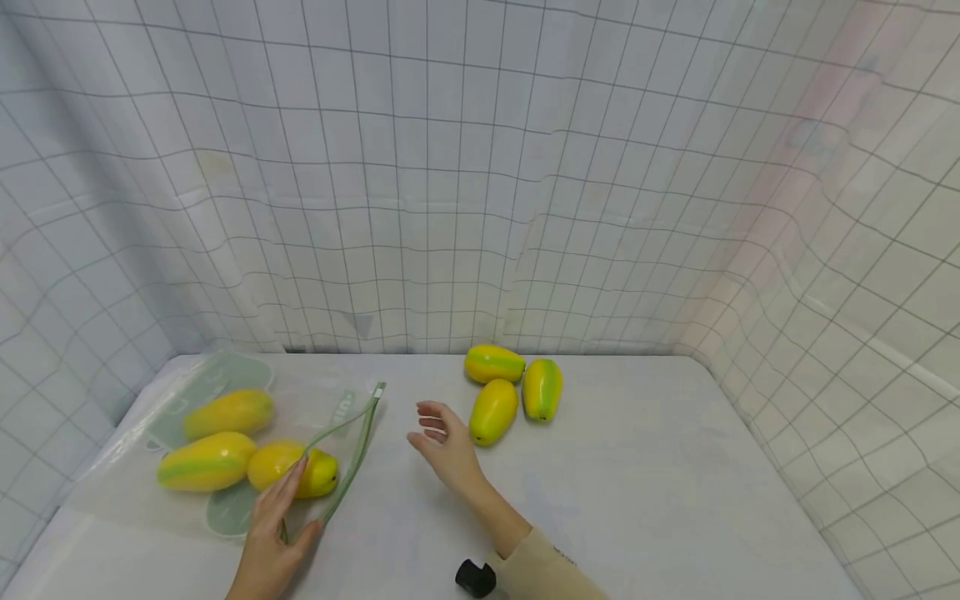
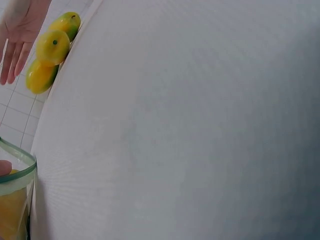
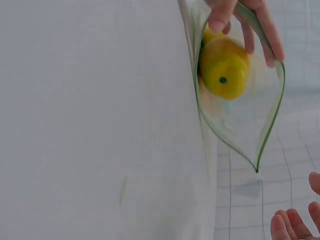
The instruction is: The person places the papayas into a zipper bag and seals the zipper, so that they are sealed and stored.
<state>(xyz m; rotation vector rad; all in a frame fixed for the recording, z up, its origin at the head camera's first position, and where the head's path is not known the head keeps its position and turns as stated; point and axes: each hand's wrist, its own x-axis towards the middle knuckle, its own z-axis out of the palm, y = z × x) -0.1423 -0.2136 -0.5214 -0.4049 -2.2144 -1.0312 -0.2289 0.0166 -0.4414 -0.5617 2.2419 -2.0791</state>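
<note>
A clear zip bag (image 1: pixel 315 404) with a green-edged mouth lies at the left of the table, several yellow-green papayas (image 1: pixel 206 461) inside it. At the mouth, my left hand (image 1: pixel 272 533) spreads the rim with its thumb and extended fingers. The right wrist view shows the mouth gaping around a papaya (image 3: pixel 224 70), the left fingers along the green rim (image 3: pixel 272 122). My right hand (image 1: pixel 453 457) holds nothing; its fingers are loosely bent above the table, just left of a loose papaya (image 1: pixel 493 412). Two more papayas (image 1: pixel 542 390) lie behind and beside that one.
A white table (image 1: pixel 637 483) carries everything. Grid-patterned curtains (image 1: pixel 487 208) enclose its back and both sides. A black device (image 1: pixel 476 577) sits by the right sleeve (image 1: pixel 547 571).
</note>
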